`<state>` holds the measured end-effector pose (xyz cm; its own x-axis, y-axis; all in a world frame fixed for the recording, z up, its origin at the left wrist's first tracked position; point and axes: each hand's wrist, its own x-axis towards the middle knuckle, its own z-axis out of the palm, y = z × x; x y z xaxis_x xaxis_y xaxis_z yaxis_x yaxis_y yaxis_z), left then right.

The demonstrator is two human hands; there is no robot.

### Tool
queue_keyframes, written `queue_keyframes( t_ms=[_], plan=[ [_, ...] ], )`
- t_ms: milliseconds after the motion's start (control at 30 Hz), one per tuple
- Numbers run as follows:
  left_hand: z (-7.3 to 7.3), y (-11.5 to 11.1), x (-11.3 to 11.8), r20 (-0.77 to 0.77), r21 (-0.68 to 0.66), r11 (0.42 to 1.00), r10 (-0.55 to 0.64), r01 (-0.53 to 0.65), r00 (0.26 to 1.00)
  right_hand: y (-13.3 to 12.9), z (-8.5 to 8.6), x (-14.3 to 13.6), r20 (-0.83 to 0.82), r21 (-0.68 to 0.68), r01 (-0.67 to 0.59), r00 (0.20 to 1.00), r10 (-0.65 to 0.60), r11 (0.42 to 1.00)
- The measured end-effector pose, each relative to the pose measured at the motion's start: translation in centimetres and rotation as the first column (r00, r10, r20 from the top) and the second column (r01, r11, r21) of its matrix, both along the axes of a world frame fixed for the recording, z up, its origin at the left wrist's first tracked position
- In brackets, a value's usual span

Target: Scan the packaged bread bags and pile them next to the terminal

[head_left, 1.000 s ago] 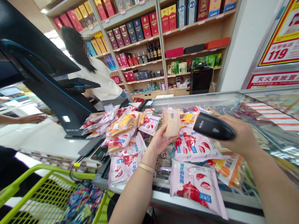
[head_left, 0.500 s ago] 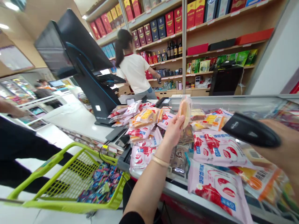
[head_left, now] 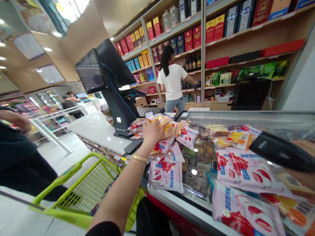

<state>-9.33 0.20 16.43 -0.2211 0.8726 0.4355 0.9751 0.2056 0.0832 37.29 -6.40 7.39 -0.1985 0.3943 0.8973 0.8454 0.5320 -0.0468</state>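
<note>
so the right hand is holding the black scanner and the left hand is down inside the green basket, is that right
Not quite: the left hand is on the pile of packets, not inside the green basket, as the head view shows. The right hand does hold the black scanner.

R hand (head_left: 304, 180), far rt of POS terminal (head_left: 124, 111), was blurred, cut off by edge, partly behind scanner (head_left: 280, 150) — person (head_left: 17, 147) left of POS cut off too; basket (head_left: 71, 218) below it — contents (head_left: 94, 209) mostly hidden.
</note>
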Motion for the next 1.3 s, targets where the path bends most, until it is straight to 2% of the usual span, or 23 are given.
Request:
queue_keyframes(
  t_ms=[100, 200, 333, 400, 467, 500, 567, 633, 700, 733, 800, 867, 1000, 1100, 1200, 1300],
  plan=[
    [-0.7, -0.1, 0.9, 0.007, -0.028, 0.999, 0.045, -0.045, 0.999, -0.2, 0.2, -0.2, -0.039, -0.101, 0.003, 0.999, -0.007, 0.995],
    [-0.9, 0.0, 1.4, 0.036, -0.066, 0.997, 0.044, -0.041, 0.998, -0.3, 0.1, 0.0, -0.077, -0.216, 0.02, 0.996, -0.038, 0.976],
    [-0.7, 0.2, 1.1, 0.078, -0.081, 0.997, -0.007, 0.014, 0.997, -0.1, 0.1, 0.1, -0.065, -0.168, 0.039, 0.997, -0.05, 0.985],
    [-0.5, 0.1, 1.0, 0.095, -0.007, 1.0, -0.025, 0.026, 0.995, -0.3, 0.4, 0.0, -0.054, -0.13, 0.045, 0.997, -0.053, 0.99],
    [-0.2, 0.0, 1.3, 0.099, 0.141, 0.989, -0.064, 0.05, 0.993, -0.4, 0.8, -0.3, -0.048, -0.087, 0.047, 0.998, -0.051, 0.995],
    [-0.1, 0.0, 1.7, 0.098, 0.224, 0.97, -0.115, 0.09, 0.989, -0.5, 1.0, -0.4, -0.034, -0.063, 0.043, 0.998, -0.046, 0.997],
    [-0.3, -0.1, 3.2, 0.102, 0.353, 0.904, -0.293, 0.241, 0.951, -0.5, 1.1, -0.4, -0.025, 0.003, 0.058, 0.998, -0.058, 0.998],
    [-1.1, -0.4, 5.7, 0.137, 0.393, 0.811, -0.517, 0.433, 0.845, -0.5, 1.1, -0.1, -0.012, 0.021, 0.081, 0.997, -0.081, 0.997],
    [-2.5, -1.1, 9.0, 0.224, 0.351, 0.729, -0.675, 0.588, 0.703, -0.4, 0.9, 0.2, -0.02, 0.009, 0.097, 0.995, -0.097, 0.995],
    [-3.4, -1.6, 10.9, 0.282, 0.301, 0.703, -0.711, 0.644, 0.645, -0.4, 0.8, 0.4, -0.032, -0.002, 0.101, 0.994, -0.101, 0.995],
    [-5.3, -2.9, 14.5, 0.403, 0.166, 0.668, -0.717, 0.725, 0.569, -0.2, 0.6, 0.6, -0.069, -0.013, 0.101, 0.992, -0.102, 0.995],
    [-6.8, -4.5, 17.6, 0.467, 0.03, 0.618, -0.704, 0.786, 0.535, 0.0, 0.4, 0.7, -0.106, -0.014, 0.104, 0.989, -0.104, 0.995],
    [-8.4, -7.3, 21.9, 0.407, -0.239, 0.492, -0.732, 0.837, 0.546, 0.2, 0.2, 0.5, -0.14, -0.072, 0.137, 0.979, -0.146, 0.988],
    [-8.7, -8.1, 23.5, 0.31, -0.388, 0.482, -0.735, 0.786, 0.604, 0.2, 0.3, 0.3, -0.137, -0.118, 0.141, 0.978, -0.157, 0.983],
    [-9.2, -8.0, 23.9, 0.241, -0.429, 0.484, -0.753, 0.763, 0.613, 0.2, 0.4, 0.1, -0.126, -0.121, 0.109, 0.984, -0.124, 0.987],
    [-9.9, -7.7, 23.7, 0.231, -0.375, 0.471, -0.787, 0.799, 0.572, 0.1, 0.5, 0.0, -0.115, -0.117, 0.094, 0.988, -0.107, 0.989]
  ],
)
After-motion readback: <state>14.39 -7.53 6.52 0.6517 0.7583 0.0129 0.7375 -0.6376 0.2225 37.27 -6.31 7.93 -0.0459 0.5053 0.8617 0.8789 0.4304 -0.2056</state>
